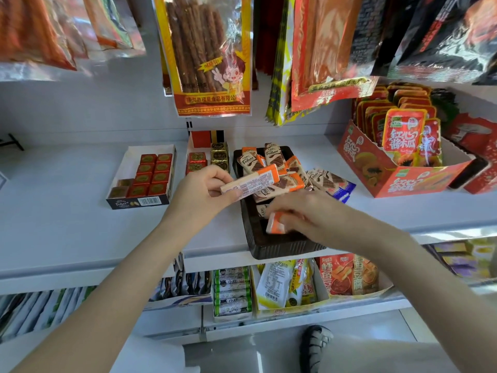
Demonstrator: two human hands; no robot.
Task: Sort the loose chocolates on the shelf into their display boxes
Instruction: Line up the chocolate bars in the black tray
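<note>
Shelf: white, and it carries every display box you are sorting into.
Left box: open carton of red foil squares in neat rows, with two brown squares at its near left corner; these look already sorted.
Middle squares: red and gold foil chocolates stacked just right of that carton, touching the dark tray's left wall.
Left hand: your fingers are curled round an orange-ended bar, pinching it with its printed back face up. You hold it above the tray's left edge, probably so it is ready to drop in once its spot is free.
Dark tray: brown display box at the shelf's front edge, its far half piled with mixed bars lying crooked.
Right hand: low over the tray's near half, your fingers close on a small orange-and-white bar, seemingly seating it flat in the tray.
Loose bars: several wrapped chocolates with blue ends lie on the shelf just right of the tray, not yet boxed.
Red carton: papaya snacks, far right, not part of your sort.
</note>
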